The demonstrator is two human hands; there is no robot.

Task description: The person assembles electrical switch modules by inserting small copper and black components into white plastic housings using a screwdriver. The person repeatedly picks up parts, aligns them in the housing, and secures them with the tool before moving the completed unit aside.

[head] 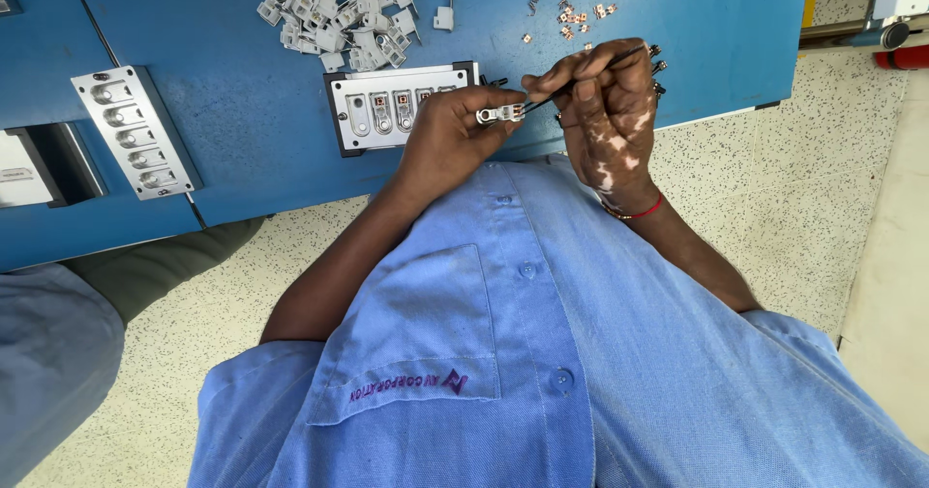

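Risk: small metal clip (500,114) slips from my left hand (447,132) fingers pinching it if tweezers (590,74), gripped in right hand (605,101), push hard; drops past surface (242,72) edge.

Single head view, steeply downward, close over blue workbench (677,24)

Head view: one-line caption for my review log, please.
Left hand holds a small metal part while right hand applies a thin tool above a blue table.
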